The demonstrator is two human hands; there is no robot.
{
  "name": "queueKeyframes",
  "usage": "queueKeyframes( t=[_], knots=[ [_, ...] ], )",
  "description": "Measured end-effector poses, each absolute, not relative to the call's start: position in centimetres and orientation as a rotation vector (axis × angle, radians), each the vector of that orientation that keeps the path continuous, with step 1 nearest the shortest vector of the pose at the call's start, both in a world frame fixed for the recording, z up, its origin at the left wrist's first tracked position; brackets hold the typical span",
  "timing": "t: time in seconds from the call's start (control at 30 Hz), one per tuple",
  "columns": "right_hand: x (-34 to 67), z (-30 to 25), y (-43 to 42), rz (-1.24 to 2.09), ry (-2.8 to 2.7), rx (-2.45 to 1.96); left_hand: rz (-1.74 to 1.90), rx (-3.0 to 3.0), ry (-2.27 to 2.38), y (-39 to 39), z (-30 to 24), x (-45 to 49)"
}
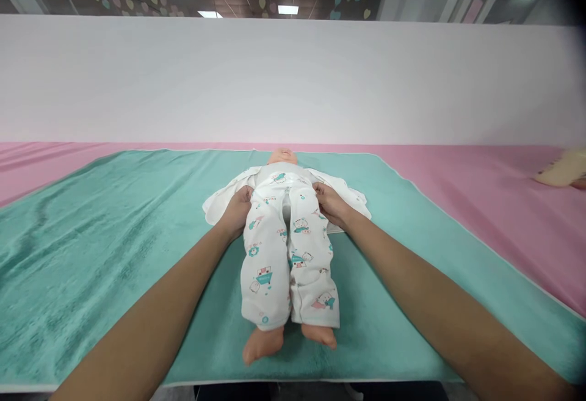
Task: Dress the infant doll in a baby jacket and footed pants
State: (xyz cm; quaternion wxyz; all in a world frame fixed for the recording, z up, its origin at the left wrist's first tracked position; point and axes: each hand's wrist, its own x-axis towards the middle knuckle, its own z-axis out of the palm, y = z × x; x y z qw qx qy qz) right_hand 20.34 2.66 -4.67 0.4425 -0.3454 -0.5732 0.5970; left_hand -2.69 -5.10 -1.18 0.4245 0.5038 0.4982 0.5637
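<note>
A baby doll (282,156) lies on its back, head away from me and bare feet towards me. It wears white printed baby trousers (265,254) over both legs, pulled up to about the waist. A white baby shirt (350,196) spreads out on both sides of its body. My left hand (238,209) is closed on the left side of the trousers near the hip. On the opposite side, my right hand (330,204) pinches the trousers at the same height, fingers curled. The fingertips of both hands are partly hidden by cloth.
Under the doll lies a green towel (114,254), wrinkled on the left, over a pink cover (458,205). A low white wall (293,83) stands behind. At the far right edge a blurred beige object (563,169) shows, with what may be a person's fingers beside it.
</note>
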Motion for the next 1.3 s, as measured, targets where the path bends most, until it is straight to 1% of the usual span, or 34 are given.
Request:
queueKeyframes(
  t=[0.17, 0.37, 0.5, 0.63, 0.77, 0.87, 0.97, 1.03, 1.1, 1.2, 1.3],
  knots=[
    [20.3, -4.3, 2.4, 1.373, -1.479, -0.851, 1.418, 1.247, 1.231, -4.6, -1.4, -3.5],
    [21.1, -3.5, 2.1, 1.291, -1.585, -0.769, 1.352, 1.238, 0.967, -4.6, -0.9, -4.5],
    [20.7, -2.7, 1.9, 1.087, -1.590, -0.800, 1.312, 1.215, 0.905, -4.8, -0.5, -4.4],
    [20.1, -1.4, 1.2, 0.858, -1.684, -0.850, 1.219, 1.253, 1.020, -4.9, -0.3, -4.5],
    [19.8, -0.2, 0.4, 0.776, -1.810, -0.865, 1.101, 1.444, 1.207, -5.0, 0.3, -4.9],
    [19.4, 0.5, 0.3, 0.672, -1.909, -0.884, 1.136, 1.590, 1.327, -5.1, 0.7, -4.7],
    [18.9, 0.7, 0.7, 0.613, -1.959, -0.901, 1.268, 1.694, 1.408, -5.0, 0.7, -3.9],
    [18.6, 0.5, 1.1, 0.675, -1.933, -0.913, 1.399, 1.719, 1.459, -4.5, 0.3, -3.4],
    [18.5, 0.0, 1.7, 0.830, -1.844, -0.912, 1.511, 1.678, 1.549, -3.8, -0.2, -3.0],
    [18.8, -1.1, 2.6, 1.248, -1.620, -0.845, 1.579, 1.565, 1.703, -2.6, -0.9, -2.9],
    [19.3, -2.1, 3.4, 1.616, -1.352, -0.738, 1.493, 1.534, 1.611, -2.2, -1.1, -3.3]
  ],
)
